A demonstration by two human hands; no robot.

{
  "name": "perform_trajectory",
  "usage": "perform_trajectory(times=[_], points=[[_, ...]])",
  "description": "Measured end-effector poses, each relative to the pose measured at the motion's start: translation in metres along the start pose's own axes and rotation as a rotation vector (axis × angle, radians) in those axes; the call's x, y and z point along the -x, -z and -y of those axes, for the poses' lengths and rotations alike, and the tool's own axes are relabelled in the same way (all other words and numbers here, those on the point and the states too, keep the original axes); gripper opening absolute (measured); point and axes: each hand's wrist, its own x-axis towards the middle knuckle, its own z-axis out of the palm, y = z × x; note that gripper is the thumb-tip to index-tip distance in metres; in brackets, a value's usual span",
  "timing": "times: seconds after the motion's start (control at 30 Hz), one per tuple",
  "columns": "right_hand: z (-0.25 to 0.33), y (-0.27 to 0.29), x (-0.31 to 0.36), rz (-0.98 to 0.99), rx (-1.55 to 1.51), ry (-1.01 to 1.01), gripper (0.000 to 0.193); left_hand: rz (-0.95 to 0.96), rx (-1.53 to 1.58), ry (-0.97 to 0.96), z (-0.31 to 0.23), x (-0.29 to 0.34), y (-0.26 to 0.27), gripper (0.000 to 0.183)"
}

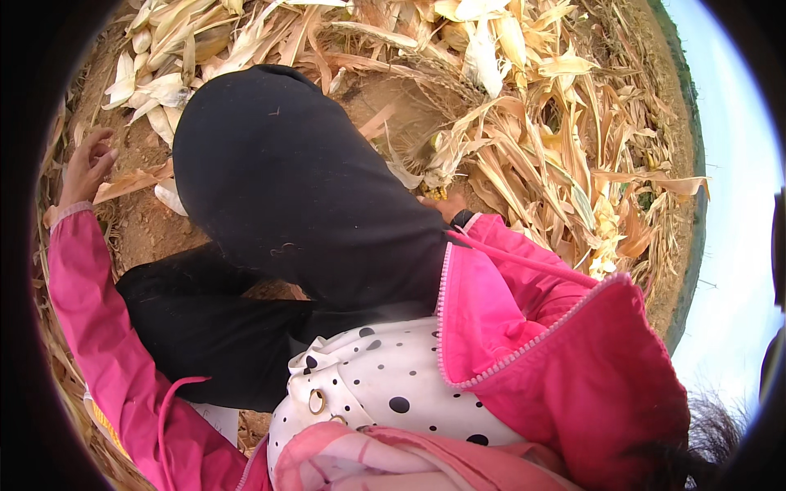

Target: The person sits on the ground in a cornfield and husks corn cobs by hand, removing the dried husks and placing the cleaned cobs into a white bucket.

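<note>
The cob (438, 195) is right at my right hand (445, 208), just beyond the fingers, on the far side of my bent leg. A patch of yellow kernels shows, and dry husk (458, 151) spreads around and above it. My thigh and sleeve hide most of that hand, so I cannot tell whether the fingers are closed on the cob or only resting by it. A dark band (463, 218) circles that wrist at the pink cuff.

My left hand (90, 168) is well apart from the cob, out past my other side, lifted over the soil (147, 233). Its fingers are loosely bent, with the hand open.

The husk is what wraps the cob, pulled apart enough to bare the kernels. More dry leaves (565, 155) heap up beyond my right hand, and pale husks (164, 90) lie beyond my knee on the left. At the lower left, a yellow-and-white thing (106, 425) shows partly behind my pink sleeve (102, 286); I cannot tell whether it is a bag or what it may hold. Near it, a white piece (219, 419) sticks out under my black trousers (270, 155).
</note>
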Motion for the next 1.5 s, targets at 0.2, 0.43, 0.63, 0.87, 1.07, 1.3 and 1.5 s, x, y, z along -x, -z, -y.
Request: perform_trajectory(times=[0.2, 0.43, 0.63, 0.87, 1.07, 1.3, 1.5], points=[[-0.033, -0.062, -0.050, 0.001, -0.463, -0.045, 0.052, 0.033, -0.012, 0.024, 0.002, 0.002, 0.002, 0.037], [-0.079, -0.086, -0.110, 0.345, -0.915, -0.167, 0.060, 0.033, 0.022, 0.030, -0.011, 0.007, -0.001, 0.038], [-0.037, -0.012, -0.034, 0.513, -0.804, -0.211, 0.025, 0.061, 0.005, 0.038, 0.003, 0.006, 0.004, 0.040], [0.047, 0.065, 0.037, 0.207, 0.259, 0.009, 0.054, 0.033, 0.017, 0.061, 0.001, 0.012, 0.001, 0.040], [0.029, 0.077, -0.050, 0.119, 0.899, 0.857, 0.036, 0.039, -0.015, 0.060, -0.008, 0.007, 0.001, 0.039], [-0.039, 0.056, -0.105, 0.086, 0.589, 0.813, 0.043, 0.036, 0.024, 0.033, 0.003, 0.001, 0.000, 0.037], [-0.027, -0.004, -0.026, 0.081, -0.387, 0.106, 0.039, 0.015, 0.018, 0.017, -0.006, 0.003, -0.002, 0.036]])
